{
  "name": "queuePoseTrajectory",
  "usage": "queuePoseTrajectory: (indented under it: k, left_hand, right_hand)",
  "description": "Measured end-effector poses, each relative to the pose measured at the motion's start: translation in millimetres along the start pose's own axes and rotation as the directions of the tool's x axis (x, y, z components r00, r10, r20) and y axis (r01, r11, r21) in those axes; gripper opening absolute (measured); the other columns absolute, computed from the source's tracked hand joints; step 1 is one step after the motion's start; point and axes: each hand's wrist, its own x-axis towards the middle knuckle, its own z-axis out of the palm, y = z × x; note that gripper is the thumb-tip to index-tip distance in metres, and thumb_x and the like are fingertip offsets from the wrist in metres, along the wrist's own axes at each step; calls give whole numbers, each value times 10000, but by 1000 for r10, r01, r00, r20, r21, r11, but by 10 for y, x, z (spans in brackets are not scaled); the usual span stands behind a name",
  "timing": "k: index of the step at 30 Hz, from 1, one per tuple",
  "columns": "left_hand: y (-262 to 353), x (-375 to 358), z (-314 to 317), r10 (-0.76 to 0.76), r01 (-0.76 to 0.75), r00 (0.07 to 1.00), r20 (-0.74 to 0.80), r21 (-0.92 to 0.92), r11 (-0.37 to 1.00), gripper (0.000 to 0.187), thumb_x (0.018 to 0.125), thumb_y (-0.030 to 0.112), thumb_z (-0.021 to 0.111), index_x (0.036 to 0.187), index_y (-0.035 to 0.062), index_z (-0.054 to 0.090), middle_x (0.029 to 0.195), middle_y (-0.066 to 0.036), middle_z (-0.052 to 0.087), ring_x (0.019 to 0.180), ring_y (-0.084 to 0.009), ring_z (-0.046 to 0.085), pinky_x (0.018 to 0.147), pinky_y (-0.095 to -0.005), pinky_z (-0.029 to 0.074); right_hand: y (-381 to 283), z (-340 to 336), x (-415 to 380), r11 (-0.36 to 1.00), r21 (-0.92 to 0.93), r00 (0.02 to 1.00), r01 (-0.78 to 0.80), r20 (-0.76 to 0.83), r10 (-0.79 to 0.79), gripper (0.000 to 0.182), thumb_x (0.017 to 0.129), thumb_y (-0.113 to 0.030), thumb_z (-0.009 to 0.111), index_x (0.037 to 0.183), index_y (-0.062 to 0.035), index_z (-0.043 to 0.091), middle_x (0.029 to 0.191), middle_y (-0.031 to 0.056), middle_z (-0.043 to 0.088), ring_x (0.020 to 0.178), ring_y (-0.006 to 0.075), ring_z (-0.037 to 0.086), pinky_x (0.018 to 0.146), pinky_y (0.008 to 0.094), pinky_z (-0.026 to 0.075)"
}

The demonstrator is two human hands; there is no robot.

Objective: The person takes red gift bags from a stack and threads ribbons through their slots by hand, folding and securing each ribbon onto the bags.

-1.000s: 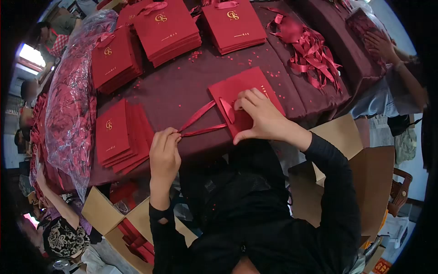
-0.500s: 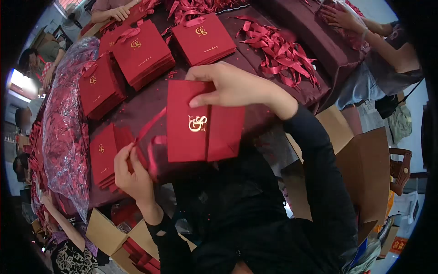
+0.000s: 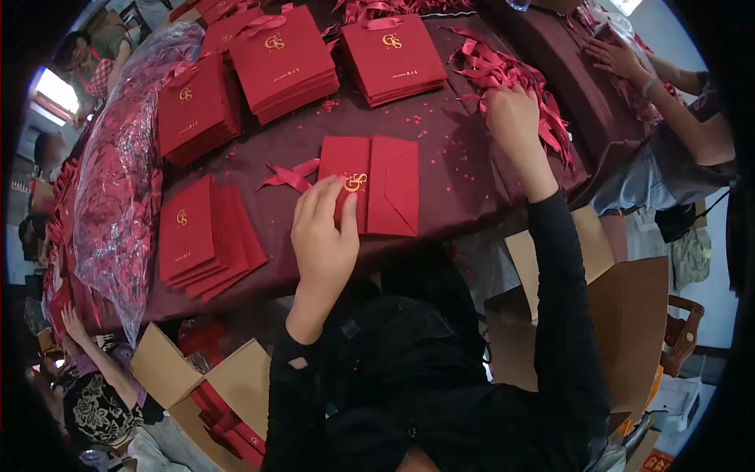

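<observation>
A flat-folded red paper gift bag point(image 3: 397, 185) with a gold logo lies on the dark cloth, turned sideways. My left hand point(image 3: 324, 236) rests on its lower left part, fingers stretched out and thumb apart. From the bag's left side a red ribbon handle point(image 3: 289, 175) sticks out onto the cloth. Farther right, my right hand point(image 3: 515, 118) is down in a heap of loose red ribbons point(image 3: 554, 138), its fingers closed on ribbon there; the fingertips are partly hidden. A fanned stack of red bags point(image 3: 189, 228) lies to the left of my left hand.
More stacks of red bags point(image 3: 283, 59) stand at the back of the table point(image 3: 307, 130). A plastic-wrapped bundle point(image 3: 118, 181) runs along the left edge. Open cardboard boxes point(image 3: 629, 330) stand below on both sides. Other people's hands point(image 3: 617, 59) work at right and left.
The bag went from being held up by my right hand to lying on the table. My left hand let go of its ribbon and moved onto the bag. My right hand reached to the ribbon heap.
</observation>
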Motion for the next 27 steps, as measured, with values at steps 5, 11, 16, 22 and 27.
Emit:
queuePoseTrajectory:
  k: [5, 11, 16, 22, 27]
  left_hand:
    - [-145, 198, 205, -184, 174, 983, 20, 234, 956, 443, 839, 194, 700, 1197, -35, 574, 1209, -199, 553, 1106, -373, 511, 961, -438, 418]
    - [-180, 123, 126, -312, 281, 946, 85, 261, 924, 603, 786, 211, 763, 1276, -39, 516, 1155, -194, 526, 1079, -372, 505, 952, -433, 414]
    - [-204, 161, -36, -395, 373, 891, 226, 131, 918, 659, 754, 227, 793, 1285, -41, 507, 1127, -191, 520, 1080, -370, 521, 933, -429, 432]
    - [-250, -1, 106, -300, 294, 954, 6, 177, 939, 608, 729, 215, 823, 1228, -5, 555, 1081, -133, 533, 911, -264, 547, 832, -366, 473]
    - [-196, -40, 130, -299, 304, 953, -52, 151, 941, 520, 736, 156, 814, 1163, 17, 551, 952, -97, 572, 905, -230, 552, 823, -350, 474]
  right_hand:
    - [-329, -358, 20, 713, 482, 852, 509, -397, -340, 234, 766, -98, 643, 999, -106, 667, 888, 48, 607, 894, 255, 567, 801, 384, 416]
    - [-639, 55, -191, 548, 754, 926, 362, -226, -301, 245, 795, -100, 674, 1040, -87, 677, 996, 79, 622, 1017, 277, 565, 905, 382, 421]
    - [-747, -165, -180, 450, 756, 869, 476, -326, -372, 291, 765, -32, 682, 1047, -105, 693, 1165, 81, 589, 1090, 301, 530, 922, 409, 418]
    - [-842, -126, -146, 341, 720, 760, 605, -394, -517, 242, 781, -24, 688, 1012, -96, 686, 1076, 67, 632, 1034, 274, 570, 915, 392, 431]
    - [-1218, -484, -233, -8, 996, 967, -91, 86, -239, 88, 924, -30, 616, 995, 21, 618, 887, 73, 636, 764, 96, 587, 669, 255, 485]
